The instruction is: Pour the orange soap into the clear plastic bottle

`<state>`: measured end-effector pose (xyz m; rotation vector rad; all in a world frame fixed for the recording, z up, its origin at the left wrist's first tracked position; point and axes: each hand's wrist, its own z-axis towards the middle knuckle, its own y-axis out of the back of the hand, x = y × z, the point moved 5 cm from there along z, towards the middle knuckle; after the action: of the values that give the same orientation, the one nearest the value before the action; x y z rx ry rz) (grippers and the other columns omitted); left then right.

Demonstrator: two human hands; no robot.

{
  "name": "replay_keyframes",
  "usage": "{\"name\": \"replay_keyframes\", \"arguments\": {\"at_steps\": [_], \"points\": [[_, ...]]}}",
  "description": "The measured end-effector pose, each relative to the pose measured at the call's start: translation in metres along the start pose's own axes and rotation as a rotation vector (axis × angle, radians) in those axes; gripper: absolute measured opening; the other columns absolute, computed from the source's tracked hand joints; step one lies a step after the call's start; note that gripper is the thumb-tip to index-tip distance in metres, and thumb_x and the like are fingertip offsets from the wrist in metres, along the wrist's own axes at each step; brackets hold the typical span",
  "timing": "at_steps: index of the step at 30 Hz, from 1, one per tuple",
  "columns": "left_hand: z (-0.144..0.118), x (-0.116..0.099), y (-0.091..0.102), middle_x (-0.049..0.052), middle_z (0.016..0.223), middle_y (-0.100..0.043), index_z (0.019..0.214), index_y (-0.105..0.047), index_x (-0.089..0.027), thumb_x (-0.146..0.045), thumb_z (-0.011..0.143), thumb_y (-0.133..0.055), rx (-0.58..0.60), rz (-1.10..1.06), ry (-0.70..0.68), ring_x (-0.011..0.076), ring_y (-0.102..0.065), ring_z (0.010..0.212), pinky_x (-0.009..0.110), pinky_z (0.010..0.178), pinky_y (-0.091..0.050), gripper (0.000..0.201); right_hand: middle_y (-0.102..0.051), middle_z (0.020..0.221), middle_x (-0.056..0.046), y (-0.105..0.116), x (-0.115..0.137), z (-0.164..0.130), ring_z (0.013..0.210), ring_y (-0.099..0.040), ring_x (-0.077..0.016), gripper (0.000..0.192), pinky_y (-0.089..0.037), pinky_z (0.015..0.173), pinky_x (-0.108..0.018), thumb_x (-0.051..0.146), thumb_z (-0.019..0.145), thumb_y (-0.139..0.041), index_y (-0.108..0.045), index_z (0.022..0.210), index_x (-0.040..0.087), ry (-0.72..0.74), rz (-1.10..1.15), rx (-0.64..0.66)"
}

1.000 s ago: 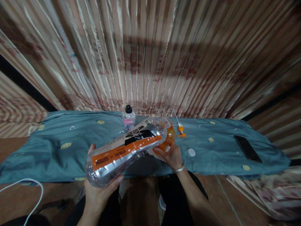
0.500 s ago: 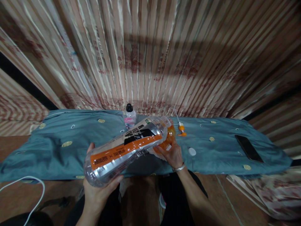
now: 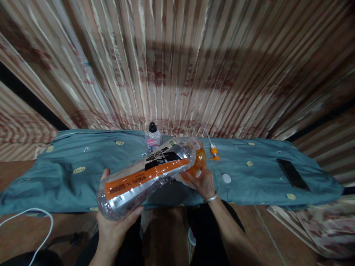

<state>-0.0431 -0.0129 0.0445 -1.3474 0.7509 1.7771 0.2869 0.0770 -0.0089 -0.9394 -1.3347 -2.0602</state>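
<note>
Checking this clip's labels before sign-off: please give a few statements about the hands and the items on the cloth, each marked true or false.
1. The left hand holds the base of a tilted clear bottle. True.
2. The right hand rests on the phone. False: it grips an orange container at the bottle's mouth.
3. A white cap lies on the teal cloth. True.
4. The small black-capped bottle lies on its side. False: it stands upright.

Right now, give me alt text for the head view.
The left hand tips a large clear bottle toward an orange container steadied by the right hand, above a teal cloth with a white cap.
</note>
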Motion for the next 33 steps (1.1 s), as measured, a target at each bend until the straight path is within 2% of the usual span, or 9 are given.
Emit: {"name": "replay_keyframes", "arguments": {"at_steps": [2,9,13,16,18,24,28,30,33], "points": [[0.0,0.001,0.0,0.011,0.14,-0.084,0.178,-0.055,-0.038,-0.076,0.054,-0.111,0.0,-0.005,0.006,0.0514,-0.079,0.137,0.078,0.135,-0.045,0.142,-0.093,0.113,-0.02,0.0,0.001,0.0,0.101,-0.091,-0.0442,0.091,-0.074,0.085,-0.053,0.091,0.081,-0.077,-0.074,0.137,0.019,0.001,0.0,-0.003],[-0.001,0.0,0.0,0.009,0.159,-0.076,0.177,-0.057,-0.044,-0.077,0.053,-0.111,-0.007,0.009,-0.003,0.0502,-0.072,0.147,0.077,0.14,-0.039,0.139,-0.092,0.113,-0.021,0.0,0.003,0.0,0.101,-0.091,-0.045,0.098,-0.074,0.085,-0.055,0.096,0.081,-0.074,-0.072,0.139,0.018,0.011,0.016,-0.018],[-0.002,0.0,-0.002,0.009,0.146,-0.082,0.179,-0.054,-0.042,-0.074,0.053,-0.112,-0.003,-0.027,0.028,0.0517,-0.077,0.139,0.078,0.138,-0.042,0.142,-0.092,0.11,-0.021,0.0,0.001,0.0,0.097,-0.09,-0.0457,0.099,-0.074,0.081,-0.057,0.097,0.081,-0.074,-0.072,0.14,0.018,0.02,0.027,-0.009],[-0.003,0.001,-0.002,0.008,0.132,-0.085,0.182,-0.049,-0.039,-0.073,0.051,-0.113,0.005,-0.025,0.054,0.0522,-0.08,0.134,0.078,0.135,-0.046,0.149,-0.092,0.112,-0.021,0.0,0.0,0.0,0.1,-0.09,-0.0465,0.094,-0.074,0.084,-0.057,0.092,0.082,-0.078,-0.071,0.139,0.017,0.01,0.026,-0.008],[-0.002,0.001,-0.002,0.009,0.132,-0.085,0.18,-0.051,-0.038,-0.074,0.05,-0.113,0.008,-0.013,0.054,0.0527,-0.08,0.134,0.078,0.134,-0.048,0.149,-0.092,0.113,-0.02,0.0,0.0,-0.001,0.102,-0.09,-0.0463,0.091,-0.073,0.086,-0.056,0.088,0.083,-0.079,-0.071,0.14,0.018,0.005,0.02,-0.001],[-0.001,0.004,0.002,0.009,0.142,-0.084,0.156,-0.074,-0.036,-0.064,0.05,-0.115,-0.039,0.006,-0.014,0.0539,-0.077,0.14,0.079,0.136,-0.045,0.116,-0.092,0.111,-0.017,0.0,0.002,-0.001,0.101,-0.09,-0.0452,0.087,-0.073,0.085,-0.055,0.087,0.084,-0.08,-0.072,0.139,0.02,0.007,0.026,0.013],[-0.004,0.011,0.004,0.006,0.119,-0.089,0.118,-0.085,-0.031,-0.067,0.053,-0.113,-0.035,0.049,0.019,0.0509,-0.083,0.125,0.079,0.129,-0.053,0.079,-0.091,0.11,-0.016,0.0,0.003,-0.001,0.101,-0.09,-0.0446,0.084,-0.073,0.084,-0.054,0.089,0.085,-0.077,-0.073,0.135,0.021,0.027,0.019,-0.011],[-0.005,0.011,0.003,0.004,0.108,-0.088,0.11,-0.084,-0.03,-0.069,0.052,-0.113,-0.028,0.054,0.046,0.0478,-0.086,0.112,0.08,0.122,-0.059,0.076,-0.091,0.108,-0.016,-0.001,0.002,-0.001,0.1,-0.09,-0.0437,0.083,-0.072,0.083,-0.053,0.089,0.085,-0.077,-0.074,0.133,0.021,0.024,0.011,-0.012],[-0.005,0.004,0.003,0.003,0.104,-0.087,0.12,-0.084,-0.032,-0.073,0.05,-0.112,-0.055,0.051,0.035,0.0454,-0.087,0.103,0.081,0.115,-0.065,0.087,-0.09,0.108,-0.017,-0.003,-0.001,-0.001,0.1,-0.09,-0.0438,0.082,-0.072,0.082,-0.053,0.089,0.085,-0.077,-0.074,0.13,0.02,0.018,0.011,-0.009]]}}
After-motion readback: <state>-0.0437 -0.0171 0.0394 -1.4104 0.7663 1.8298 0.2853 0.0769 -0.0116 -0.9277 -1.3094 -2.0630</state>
